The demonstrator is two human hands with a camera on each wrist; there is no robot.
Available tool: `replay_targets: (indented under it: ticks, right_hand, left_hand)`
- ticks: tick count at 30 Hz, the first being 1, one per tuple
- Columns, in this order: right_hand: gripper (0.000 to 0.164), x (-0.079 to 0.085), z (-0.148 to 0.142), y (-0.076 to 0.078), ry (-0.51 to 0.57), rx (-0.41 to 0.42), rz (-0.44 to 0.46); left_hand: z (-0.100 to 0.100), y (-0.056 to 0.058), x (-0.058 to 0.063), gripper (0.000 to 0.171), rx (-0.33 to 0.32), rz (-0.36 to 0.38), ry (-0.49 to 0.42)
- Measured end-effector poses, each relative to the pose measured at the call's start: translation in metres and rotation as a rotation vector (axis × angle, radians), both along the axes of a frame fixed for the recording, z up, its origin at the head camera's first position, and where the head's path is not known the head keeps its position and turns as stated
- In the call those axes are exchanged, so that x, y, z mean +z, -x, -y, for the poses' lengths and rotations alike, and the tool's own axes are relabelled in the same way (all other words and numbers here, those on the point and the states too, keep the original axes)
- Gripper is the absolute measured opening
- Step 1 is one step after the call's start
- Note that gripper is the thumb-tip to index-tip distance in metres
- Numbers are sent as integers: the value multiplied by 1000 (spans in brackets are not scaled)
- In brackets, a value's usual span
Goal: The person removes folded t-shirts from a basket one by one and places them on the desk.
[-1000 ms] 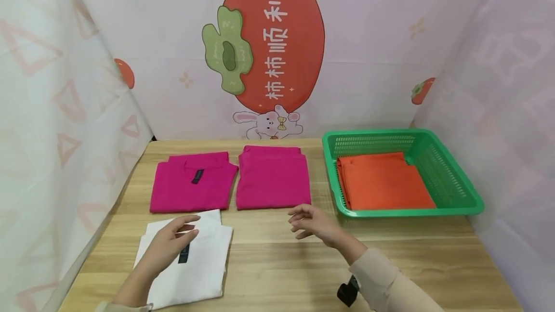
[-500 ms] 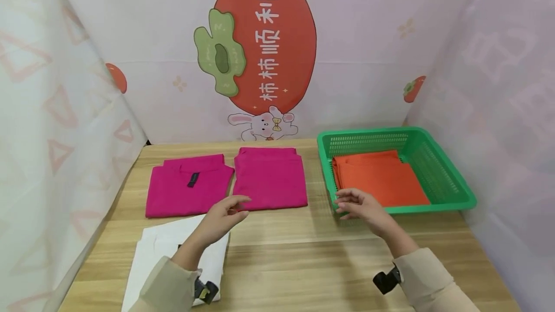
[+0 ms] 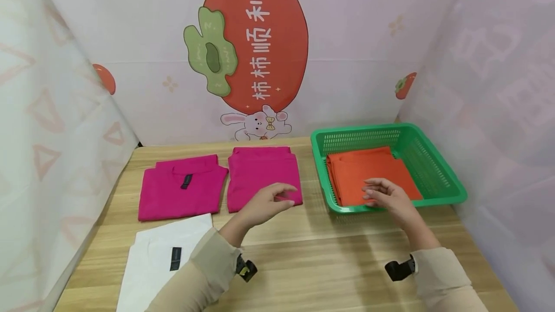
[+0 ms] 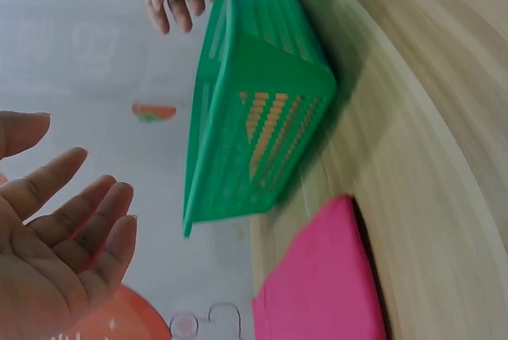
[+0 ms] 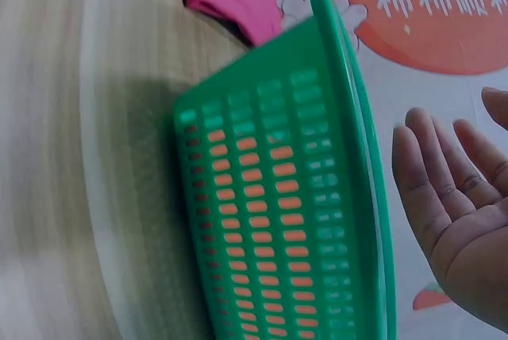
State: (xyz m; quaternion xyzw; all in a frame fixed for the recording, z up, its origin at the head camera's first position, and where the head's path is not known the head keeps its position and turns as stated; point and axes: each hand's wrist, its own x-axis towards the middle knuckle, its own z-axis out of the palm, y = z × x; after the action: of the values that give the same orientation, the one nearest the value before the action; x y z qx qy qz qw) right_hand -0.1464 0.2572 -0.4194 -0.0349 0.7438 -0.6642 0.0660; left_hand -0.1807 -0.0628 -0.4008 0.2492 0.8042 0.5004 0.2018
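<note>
My left hand (image 3: 263,204) hangs in the air, overlapping the front of the right-hand folded magenta shirt (image 3: 260,172) in the head view; its fingers are loosely bent around nothing. My right hand (image 3: 390,199) is above the front rim of the green basket (image 3: 438,158), fingers relaxed and holding nothing. Inside the basket lies a folded orange garment (image 3: 364,167), partly covered by the right hand in the head view. A second folded magenta shirt (image 3: 173,199) with a dark neck label lies to the left. In front of it is a folded white shirt (image 3: 149,259), partly hidden by my left sleeve.
The wooden table (image 3: 312,273) carries everything, with the basket at its back right. Printed cloth walls (image 3: 347,90) close off the back and both sides. A small black wrist camera (image 3: 246,269) sits at the left cuff, another black camera (image 3: 400,269) at the right.
Both hands have moved to the right: the left from over the white shirt to the right magenta shirt, the right from the table's middle to the basket. The camera view has shifted slightly.
</note>
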Motion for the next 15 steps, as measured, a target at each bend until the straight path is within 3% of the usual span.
replay_targets:
  ticks: [4,7,10,15]
  right_hand:
    - [20,2,-17,6,-30,-33,1]
    - [23,0,-29,13,-117,-63,25]
    - [27,-1,-40,18,-190,-89,44]
    - [25,-2,-57,24,-219,-123,71]
  left_hand:
    - [-24,4,3,33,-42,21,9]
    - [-42,8,5,33,-66,56,10]
    - [-59,13,6,31,-89,98,-4]
    - [-84,23,3,28,-127,197,-22]
